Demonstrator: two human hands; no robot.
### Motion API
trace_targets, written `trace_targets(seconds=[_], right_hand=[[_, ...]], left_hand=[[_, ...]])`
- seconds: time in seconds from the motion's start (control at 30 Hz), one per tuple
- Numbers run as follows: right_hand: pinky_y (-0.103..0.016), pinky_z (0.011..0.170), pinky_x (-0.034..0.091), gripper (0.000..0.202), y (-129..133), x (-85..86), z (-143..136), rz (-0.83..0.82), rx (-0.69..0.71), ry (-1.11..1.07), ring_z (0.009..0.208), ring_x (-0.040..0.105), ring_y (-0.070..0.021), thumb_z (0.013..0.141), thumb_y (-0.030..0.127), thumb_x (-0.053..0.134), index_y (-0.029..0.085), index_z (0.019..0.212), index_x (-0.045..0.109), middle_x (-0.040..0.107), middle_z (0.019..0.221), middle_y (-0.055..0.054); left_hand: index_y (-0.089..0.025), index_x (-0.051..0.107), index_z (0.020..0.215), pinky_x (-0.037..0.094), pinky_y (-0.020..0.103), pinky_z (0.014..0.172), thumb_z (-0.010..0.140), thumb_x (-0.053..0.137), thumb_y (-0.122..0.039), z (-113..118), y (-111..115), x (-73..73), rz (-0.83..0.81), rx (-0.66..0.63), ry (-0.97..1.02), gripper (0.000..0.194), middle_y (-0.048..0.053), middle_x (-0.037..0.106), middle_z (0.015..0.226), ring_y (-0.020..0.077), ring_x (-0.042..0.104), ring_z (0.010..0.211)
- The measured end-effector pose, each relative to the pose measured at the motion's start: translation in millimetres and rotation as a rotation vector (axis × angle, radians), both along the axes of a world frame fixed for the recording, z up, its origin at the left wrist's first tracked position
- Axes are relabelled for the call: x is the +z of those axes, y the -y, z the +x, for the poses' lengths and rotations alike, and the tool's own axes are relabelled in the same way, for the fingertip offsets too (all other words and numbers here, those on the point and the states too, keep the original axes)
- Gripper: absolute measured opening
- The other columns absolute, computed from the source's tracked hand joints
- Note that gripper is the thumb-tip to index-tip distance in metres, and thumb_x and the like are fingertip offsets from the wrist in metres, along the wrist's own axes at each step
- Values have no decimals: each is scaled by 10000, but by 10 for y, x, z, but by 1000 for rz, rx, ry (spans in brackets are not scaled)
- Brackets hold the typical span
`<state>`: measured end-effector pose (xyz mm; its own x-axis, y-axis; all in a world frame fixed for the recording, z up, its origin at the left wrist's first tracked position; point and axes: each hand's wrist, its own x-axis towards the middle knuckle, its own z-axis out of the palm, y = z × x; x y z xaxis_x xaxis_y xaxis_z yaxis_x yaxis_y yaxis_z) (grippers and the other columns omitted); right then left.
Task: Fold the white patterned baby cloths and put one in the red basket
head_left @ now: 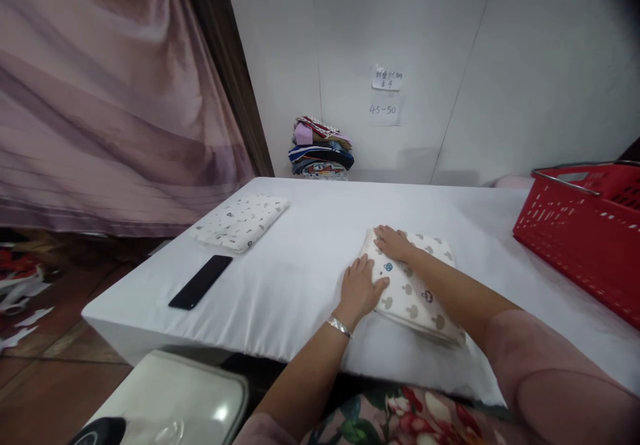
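A folded white cloth with a beige mushroom print [410, 291] lies flat near the front edge of the table. On its left edge rests my left hand [359, 288], fingers spread and a silver bracelet at the wrist. My right hand [395, 243] lies flat on the far left corner of the same cloth, fingers stretched out. Neither hand grips anything. Part of the cloth is hidden under my right forearm.
A second folded white cloth with small prints [245, 221] and a black phone [201, 282] lie on the left of the white-covered table [300, 285]. At right stands a red basket [580, 245]. Beyond the far edge is a clothes stack [320, 151]. A white lidded object [170, 398] stands front left.
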<state>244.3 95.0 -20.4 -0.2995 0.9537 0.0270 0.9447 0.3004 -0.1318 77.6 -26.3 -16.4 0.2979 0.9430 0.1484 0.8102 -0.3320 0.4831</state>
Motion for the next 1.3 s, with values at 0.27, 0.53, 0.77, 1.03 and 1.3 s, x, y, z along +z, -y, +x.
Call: trace_targets(seconds=[0.27, 0.53, 0.77, 1.03, 1.3], right_hand=[[-552, 1087, 156, 529, 65, -21, -9, -34, -35, -8, 1391, 177, -266, 938, 433, 263, 216, 1417, 329, 225, 1518, -72], [-543, 1099, 166, 508, 218, 152, 465, 43, -184, -109, 1387, 187, -288, 890, 404, 411, 199, 1354, 437, 291, 1489, -103], [-408, 1040, 384, 683, 716, 73, 1251, -74, -748, -809, 1252, 446, -281, 805, 412, 569, 198, 1413, 343, 405, 1424, -112], [-390, 817, 559, 565, 1424, -5, 936, -438, -624, -1601, 981, 642, -251, 761, 355, 663, 230, 1265, 439, 619, 1193, -109], [-399, 772, 570, 593, 1199, 167, 1001, -399, -614, -1587, 892, 665, -253, 692, 175, 664, 215, 1249, 463, 646, 1142, -113]], left_hand=[[-191, 409, 1366, 236, 408, 1102, 889, 399, -507, -14, -1, -54, -11, 27, 7, 572, 81, 320, 1486, 260, 273, 1361], [-173, 426, 1358, 242, 382, 1108, 892, 396, -503, -33, -12, -75, 16, 9, 1, 572, 78, 334, 1480, 251, 285, 1356], [-180, 430, 1352, 274, 391, 1090, 890, 375, -520, -27, -24, -88, 46, 17, -30, 577, 64, 343, 1477, 249, 310, 1340], [-181, 427, 1358, 255, 398, 1097, 889, 374, -529, -32, -22, -79, 24, 10, -9, 586, 65, 325, 1486, 252, 286, 1355], [-163, 432, 1354, 279, 413, 1084, 902, 355, -521, -5, 26, 6, -13, -22, 6, 582, 103, 322, 1482, 266, 294, 1353]])
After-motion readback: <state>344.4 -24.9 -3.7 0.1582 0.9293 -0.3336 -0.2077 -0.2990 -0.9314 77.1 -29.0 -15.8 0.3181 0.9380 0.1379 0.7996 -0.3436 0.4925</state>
